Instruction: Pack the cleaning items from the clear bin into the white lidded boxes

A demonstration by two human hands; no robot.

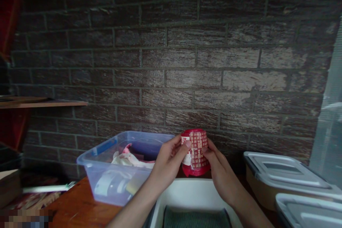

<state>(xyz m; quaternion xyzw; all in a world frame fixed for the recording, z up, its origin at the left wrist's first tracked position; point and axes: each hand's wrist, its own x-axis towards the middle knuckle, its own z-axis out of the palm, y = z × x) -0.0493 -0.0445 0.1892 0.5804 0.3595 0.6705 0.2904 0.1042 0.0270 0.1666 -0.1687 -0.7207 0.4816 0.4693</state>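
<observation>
Between my two hands is a red cylindrical package (198, 153) with gold characters printed in rows and a white label on its left side; it looks like a wrapped roll or small tub. My left hand (171, 158) grips its left side, thumb lying across the label. On the right side, my right hand (217, 162) holds it with the thumb against the front. The package is held upright above a white open bin (187, 188), in which a dark green textured thing (197, 219) lies, partly cut off by the frame's lower edge.
A translucent bluish plastic box (107, 178) with crumpled white and pink items (130, 158) stands left on the wooden table (80, 206). Two grey-lidded containers (288, 169) are at the right. Behind rises a dark brick wall (179, 78); wooden shelves (45, 105) jut out at left.
</observation>
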